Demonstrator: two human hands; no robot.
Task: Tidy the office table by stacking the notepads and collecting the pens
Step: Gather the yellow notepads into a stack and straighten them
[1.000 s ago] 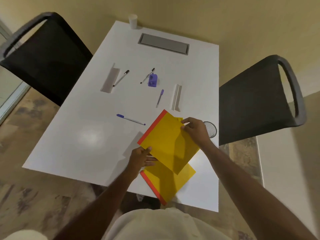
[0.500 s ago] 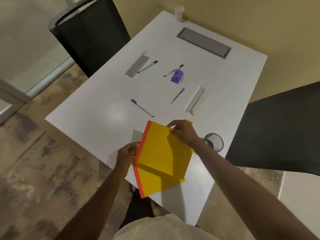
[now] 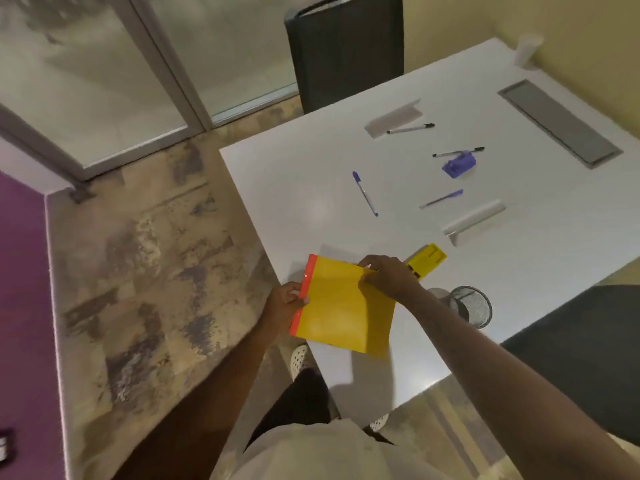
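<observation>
The yellow notepad (image 3: 343,310) with the red strip down one side sits at the near left corner of the white table (image 3: 519,244), and both hands are on it. The left hand (image 3: 282,308) holds the red edge, with its fingers curled around that side. The right hand (image 3: 389,275) is at the far corner, where its fingers are bent and seem to pinch the top edge of the pad. Whether a second pad lies under this one cannot be told from here. The pad looks thin and light — more like a few sheets than a thick book — so it will likely bend if held by one corner only. The red strip is probably the stiff bound side, so that is a good place to hold it, with the other hand on the far edge to keep it flat. The cover looks smooth, so it may slide on the shiny table. A small yellow thing (image 3: 427,258) lies just past the right hand. Four pens wait farther off — one blue pen (image 3: 365,194) is nearest. A wire mesh cup (image 3: 471,306) stands near the right arm, and it looks like a good home for the pens.
</observation>
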